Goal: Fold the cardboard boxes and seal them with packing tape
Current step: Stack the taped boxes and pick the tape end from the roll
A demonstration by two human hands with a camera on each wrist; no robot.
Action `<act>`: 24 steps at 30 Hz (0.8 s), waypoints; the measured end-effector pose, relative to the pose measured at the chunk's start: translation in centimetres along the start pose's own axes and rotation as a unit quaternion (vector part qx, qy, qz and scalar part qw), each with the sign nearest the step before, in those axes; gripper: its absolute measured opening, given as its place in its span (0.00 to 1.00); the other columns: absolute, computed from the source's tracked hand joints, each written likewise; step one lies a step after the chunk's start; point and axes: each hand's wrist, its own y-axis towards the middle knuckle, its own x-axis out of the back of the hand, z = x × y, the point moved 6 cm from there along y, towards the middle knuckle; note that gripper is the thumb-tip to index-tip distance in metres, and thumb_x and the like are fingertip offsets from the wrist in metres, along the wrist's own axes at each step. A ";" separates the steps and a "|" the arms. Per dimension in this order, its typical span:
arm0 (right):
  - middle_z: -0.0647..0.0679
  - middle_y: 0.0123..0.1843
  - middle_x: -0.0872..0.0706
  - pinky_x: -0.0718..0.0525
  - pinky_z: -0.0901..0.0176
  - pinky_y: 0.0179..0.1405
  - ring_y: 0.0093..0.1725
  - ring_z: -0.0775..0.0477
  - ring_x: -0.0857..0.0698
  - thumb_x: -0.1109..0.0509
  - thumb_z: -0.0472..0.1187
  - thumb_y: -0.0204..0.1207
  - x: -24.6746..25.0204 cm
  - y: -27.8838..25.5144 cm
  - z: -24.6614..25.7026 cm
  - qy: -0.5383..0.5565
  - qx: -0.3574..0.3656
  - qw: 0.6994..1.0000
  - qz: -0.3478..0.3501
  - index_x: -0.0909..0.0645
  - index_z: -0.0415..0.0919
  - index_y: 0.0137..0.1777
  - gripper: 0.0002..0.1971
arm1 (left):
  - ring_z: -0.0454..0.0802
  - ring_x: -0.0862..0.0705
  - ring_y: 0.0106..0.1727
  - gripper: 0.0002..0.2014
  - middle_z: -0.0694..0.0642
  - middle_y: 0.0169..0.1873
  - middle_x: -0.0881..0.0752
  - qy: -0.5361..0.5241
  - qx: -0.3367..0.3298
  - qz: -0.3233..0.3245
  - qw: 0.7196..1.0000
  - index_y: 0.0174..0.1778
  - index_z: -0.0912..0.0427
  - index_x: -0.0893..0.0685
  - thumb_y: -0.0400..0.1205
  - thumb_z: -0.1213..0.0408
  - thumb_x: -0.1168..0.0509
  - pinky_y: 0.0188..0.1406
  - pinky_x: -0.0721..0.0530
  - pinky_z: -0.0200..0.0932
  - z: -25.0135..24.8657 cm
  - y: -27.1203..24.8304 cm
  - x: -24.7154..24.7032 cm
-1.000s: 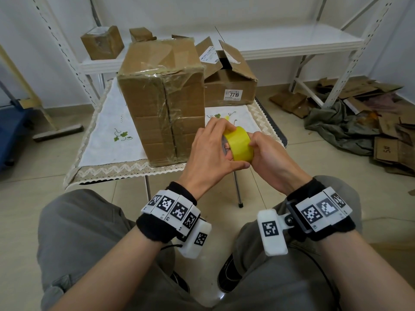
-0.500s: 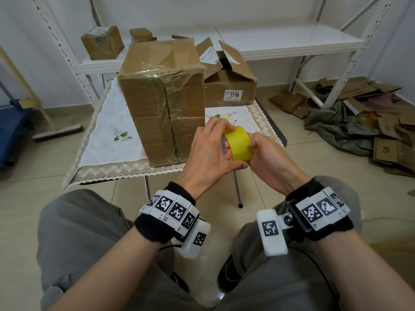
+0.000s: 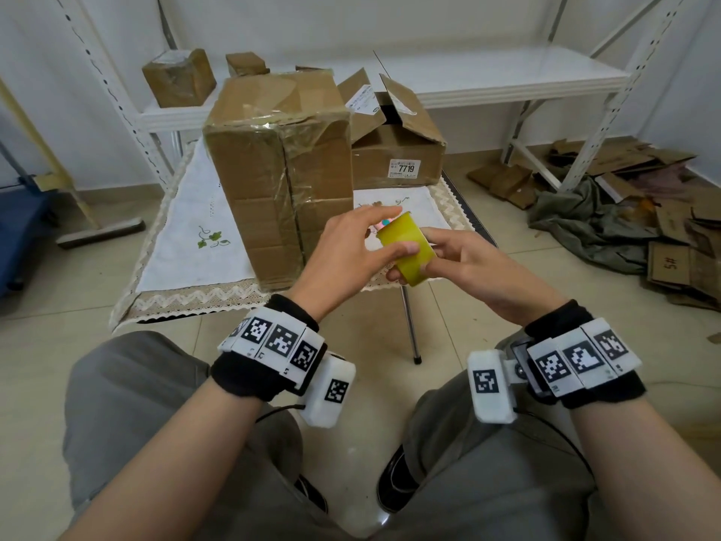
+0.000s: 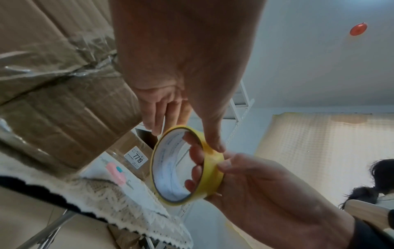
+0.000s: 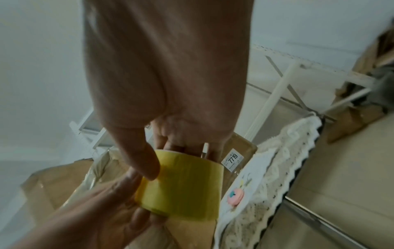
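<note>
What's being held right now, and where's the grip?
The yellow tape roll: right hand fingers through its core, thumb outside; left hand thumb on the outer band.

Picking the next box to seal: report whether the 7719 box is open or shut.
Open: the 7719 box has its top flaps standing up, apart.
</note>
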 end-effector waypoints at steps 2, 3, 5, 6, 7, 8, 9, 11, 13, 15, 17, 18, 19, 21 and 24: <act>0.44 0.57 0.07 0.18 0.68 0.62 0.62 0.51 0.11 0.40 0.25 0.85 -0.1 0.0 0.2 -0.023 0.001 1.000 0.004 0.19 0.40 0.72 0.20 | 0.42 0.15 0.59 0.17 0.49 0.58 0.12 -0.025 -0.023 -0.033 0.999 0.65 0.51 0.11 0.80 0.53 0.26 0.61 0.14 0.47 -0.7 0.2 0.7; 0.44 0.57 0.07 0.18 0.69 0.61 0.62 0.52 0.11 0.39 0.24 0.85 -0.2 0.0 0.3 -0.033 0.003 0.999 0.004 0.18 0.40 0.71 0.20 | 0.41 0.14 0.54 0.13 0.49 0.53 0.12 -0.034 -0.033 -0.051 0.998 0.61 0.53 0.09 0.81 0.58 0.27 0.56 0.13 0.41 -1.0 0.2 1.0; 0.45 0.55 0.06 0.18 0.71 0.59 0.60 0.53 0.10 0.37 0.25 0.84 -0.3 0.1 0.3 -0.055 0.006 0.998 0.002 0.18 0.39 0.70 0.19 | 0.40 0.13 0.48 0.09 0.48 0.47 0.10 -0.033 -0.045 -0.079 0.995 0.55 0.55 0.07 0.81 0.62 0.26 0.49 0.14 0.35 -1.2 0.1 1.5; 0.46 0.55 0.06 0.18 0.72 0.58 0.59 0.54 0.10 0.36 0.25 0.84 -0.3 0.1 0.3 -0.074 0.006 0.997 0.000 0.17 0.39 0.69 0.18 | 0.39 0.12 0.46 0.08 0.48 0.45 0.09 -0.031 -0.048 -0.087 0.995 0.53 0.55 0.06 0.79 0.62 0.25 0.47 0.14 0.34 -1.2 0.0 1.6; 0.46 0.54 0.06 0.18 0.72 0.58 0.59 0.54 0.10 0.35 0.26 0.84 -0.4 0.2 0.3 -0.094 0.007 0.996 0.000 0.16 0.39 0.69 0.17 | 0.39 0.12 0.45 0.07 0.47 0.43 0.08 -0.031 -0.048 -0.094 0.994 0.51 0.56 0.05 0.78 0.63 0.24 0.47 0.14 0.34 -1.2 0.0 1.8; 0.47 0.53 0.06 0.18 0.73 0.58 0.59 0.55 0.10 0.35 0.26 0.83 -0.4 0.2 0.2 -0.111 0.007 0.994 0.000 0.16 0.40 0.68 0.17 | 0.38 0.12 0.44 0.06 0.47 0.42 0.08 -0.031 -0.049 -0.100 0.993 0.49 0.56 0.05 0.77 0.63 0.23 0.46 0.13 0.34 -1.3 0.0 1.9; 0.48 0.53 0.06 0.18 0.74 0.58 0.59 0.56 0.10 0.35 0.26 0.83 -0.4 0.3 0.1 -0.122 0.006 0.992 -0.001 0.15 0.40 0.68 0.17 | 0.38 0.12 0.43 0.05 0.47 0.41 0.08 -0.026 -0.054 -0.105 0.993 0.47 0.56 0.05 0.76 0.63 0.22 0.46 0.13 0.35 -1.4 0.0 2.0; 0.50 0.52 0.06 0.18 0.73 0.59 0.59 0.57 0.10 0.34 0.27 0.82 -0.3 0.4 0.1 -0.137 0.003 0.991 -0.001 0.15 0.41 0.68 0.17 | 0.38 0.12 0.42 0.04 0.47 0.39 0.08 -0.009 -0.066 -0.110 0.992 0.45 0.56 0.05 0.75 0.64 0.21 0.46 0.12 0.36 -1.7 0.0 2.1; 0.52 0.52 0.06 0.18 0.73 0.60 0.58 0.59 0.10 0.33 0.29 0.83 -0.3 0.5 0.1 -0.153 0.004 0.988 -0.001 0.15 0.43 0.68 0.17 | 0.39 0.12 0.41 0.03 0.47 0.38 0.08 0.004 -0.074 -0.109 0.991 0.43 0.56 0.05 0.75 0.64 0.21 0.45 0.12 0.37 -2.0 -0.1 2.1; 0.53 0.52 0.06 0.19 0.74 0.59 0.58 0.60 0.11 0.33 0.29 0.82 -0.2 0.5 0.2 -0.165 0.003 0.986 -0.003 0.15 0.43 0.68 0.17 | 0.39 0.12 0.40 0.02 0.47 0.38 0.08 0.018 -0.078 -0.107 0.991 0.42 0.56 0.05 0.75 0.63 0.21 0.45 0.12 0.37 -2.2 -0.1 2.1; 0.55 0.51 0.06 0.20 0.77 0.57 0.57 0.63 0.11 0.33 0.29 0.82 -0.2 0.5 0.1 -0.187 0.002 0.982 -0.003 0.15 0.45 0.67 0.18 | 0.39 0.12 0.39 0.02 0.47 0.37 0.08 0.030 -0.072 -0.096 0.992 0.42 0.56 0.05 0.76 0.64 0.21 0.44 0.12 0.39 -2.2 0.1 2.1; 0.57 0.51 0.06 0.21 0.77 0.58 0.58 0.64 0.12 0.32 0.30 0.82 -0.3 0.5 0.0 -0.206 0.001 0.979 -0.002 0.15 0.46 0.67 0.18 | 0.39 0.12 0.39 0.01 0.47 0.36 0.09 0.035 -0.066 -0.086 0.993 0.41 0.56 0.05 0.76 0.64 0.21 0.44 0.12 0.41 -2.2 0.3 2.2; 0.60 0.51 0.06 0.21 0.76 0.59 0.58 0.66 0.12 0.32 0.30 0.82 -0.3 0.5 -0.1 -0.225 -0.002 0.974 0.000 0.15 0.48 0.68 0.18 | 0.39 0.12 0.38 0.01 0.47 0.35 0.09 0.042 -0.061 -0.073 0.995 0.41 0.55 0.05 0.75 0.64 0.21 0.45 0.11 0.43 -2.1 0.5 2.1; 0.63 0.51 0.07 0.22 0.71 0.64 0.59 0.68 0.14 0.32 0.32 0.82 -0.3 0.5 -0.4 -0.245 -0.012 0.970 0.005 0.16 0.51 0.69 0.19 | 0.38 0.12 0.37 0.01 0.46 0.34 0.09 0.063 -0.056 -0.045 0.995 0.39 0.54 0.06 0.75 0.64 0.22 0.45 0.11 0.43 -2.2 0.8 1.9; 0.64 0.51 0.07 0.23 0.73 0.62 0.58 0.70 0.14 0.32 0.32 0.83 -0.4 0.5 -0.4 -0.253 -0.018 0.967 0.014 0.17 0.52 0.70 0.20 | 0.37 0.14 0.33 0.03 0.45 0.31 0.11 0.089 -0.062 -0.025 0.994 0.36 0.54 0.09 0.74 0.66 0.24 0.41 0.12 0.40 -2.6 0.8 1.7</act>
